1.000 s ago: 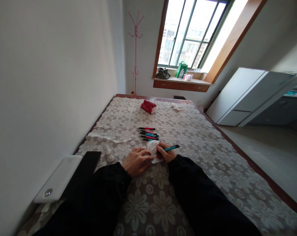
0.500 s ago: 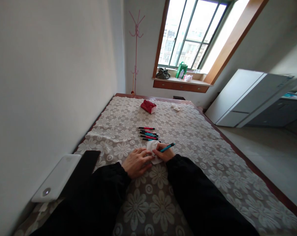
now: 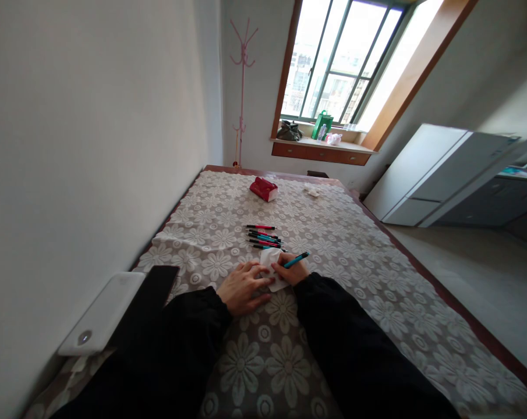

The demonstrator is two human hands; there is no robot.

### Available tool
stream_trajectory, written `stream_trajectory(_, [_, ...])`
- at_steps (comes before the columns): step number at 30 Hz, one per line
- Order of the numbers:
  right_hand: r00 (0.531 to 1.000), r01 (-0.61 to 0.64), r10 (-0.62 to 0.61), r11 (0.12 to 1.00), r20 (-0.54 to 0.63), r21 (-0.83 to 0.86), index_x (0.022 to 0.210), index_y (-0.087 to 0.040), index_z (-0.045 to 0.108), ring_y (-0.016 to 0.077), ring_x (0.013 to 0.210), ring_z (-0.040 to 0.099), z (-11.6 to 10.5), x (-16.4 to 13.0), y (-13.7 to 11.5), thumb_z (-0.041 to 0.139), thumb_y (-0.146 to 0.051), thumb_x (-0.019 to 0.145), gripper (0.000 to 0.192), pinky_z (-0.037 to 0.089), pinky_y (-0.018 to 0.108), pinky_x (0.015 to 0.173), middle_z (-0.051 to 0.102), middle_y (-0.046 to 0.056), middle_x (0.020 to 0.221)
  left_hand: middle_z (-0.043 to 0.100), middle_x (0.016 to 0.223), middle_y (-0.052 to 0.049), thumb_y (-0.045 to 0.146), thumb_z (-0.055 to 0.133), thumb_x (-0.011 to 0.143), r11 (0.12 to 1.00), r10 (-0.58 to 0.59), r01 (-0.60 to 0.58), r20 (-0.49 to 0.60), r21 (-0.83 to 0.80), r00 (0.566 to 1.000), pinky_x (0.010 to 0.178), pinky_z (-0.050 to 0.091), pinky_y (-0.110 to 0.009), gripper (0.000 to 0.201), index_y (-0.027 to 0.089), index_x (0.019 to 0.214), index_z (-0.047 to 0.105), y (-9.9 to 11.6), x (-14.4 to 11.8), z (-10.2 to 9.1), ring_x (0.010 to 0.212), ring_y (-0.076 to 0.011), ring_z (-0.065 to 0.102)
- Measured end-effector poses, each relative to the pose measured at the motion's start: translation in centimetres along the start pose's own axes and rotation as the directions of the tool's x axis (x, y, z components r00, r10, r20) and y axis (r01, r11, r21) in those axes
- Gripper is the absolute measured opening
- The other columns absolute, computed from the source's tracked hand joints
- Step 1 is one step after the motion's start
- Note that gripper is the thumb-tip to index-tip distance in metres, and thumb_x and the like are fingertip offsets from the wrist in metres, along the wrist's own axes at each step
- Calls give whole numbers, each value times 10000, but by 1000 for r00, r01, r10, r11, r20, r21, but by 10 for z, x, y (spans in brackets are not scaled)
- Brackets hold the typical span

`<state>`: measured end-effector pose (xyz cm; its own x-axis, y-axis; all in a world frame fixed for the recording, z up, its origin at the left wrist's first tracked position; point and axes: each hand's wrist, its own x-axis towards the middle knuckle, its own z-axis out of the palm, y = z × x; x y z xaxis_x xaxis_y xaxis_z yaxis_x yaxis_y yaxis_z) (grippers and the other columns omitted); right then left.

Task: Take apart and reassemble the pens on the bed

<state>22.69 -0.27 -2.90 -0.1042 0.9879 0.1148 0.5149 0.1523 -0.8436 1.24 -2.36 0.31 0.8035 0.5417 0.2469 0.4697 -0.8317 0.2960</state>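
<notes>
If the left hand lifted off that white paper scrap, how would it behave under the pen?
The white paper scrap looks thin and crumpled, so probably floppy and light. It would likely slide or bunch on the lace tablecloth unless the left hand pins it.

Both arms reaching forward in black sleeves, forearms converging toward middle. Left hand (image 3: 242, 287) lying palm down, fingers spread flat and pointing right. Right hand (image 3: 290, 271) sitting just beside it, fingers curled in writing grip, thumb and forefinger pinching together. Hands nearly touching at fingertips.
</notes>
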Motion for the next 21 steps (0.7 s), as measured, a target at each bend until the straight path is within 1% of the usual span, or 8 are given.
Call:
stream_trajectory(6, [1000,-11,10,1000,6,26,568,-203,455,94,368,465,0,-1,-2,620,-334,722,262,332,196,382,522,-43,421,526,1301,-53,484,515,872,1000,-3,3,-4,-7,1000,994,375,-458,422,318,1257,565,-1,0,1,1242,-295,398])
stream_trajectory(11, [1000,16,-17,1000,10,12,572,-198,465,91,375,468,1,1,5,637,-341,728,273,334,193,387,522,-46,427,528,1297,-52,492,528,861,1000,0,-1,-19,-21,1000,1003,374,-448,429,321,1252,568,-2,0,2,1242,-288,403])
stream_trajectory(14, [1000,5,-5,1000,16,17,590,-196,479,89,372,467,2,1,9,634,-343,739,260,331,192,385,523,-49,433,526,1303,-52,492,536,856,1000,1,-2,-16,-20,1000,1006,374,-449,436,318,1255,565,-2,0,3,1247,-289,400])
stream_trajectory(21, [1000,0,-1,999,7,34,593,-198,472,100,372,479,2,0,4,625,-343,746,260,345,202,392,530,-41,431,527,1301,-48,490,541,856,1000,-1,0,-26,-27,1000,1005,377,-444,430,326,1253,567,-2,0,4,1252,-287,397])
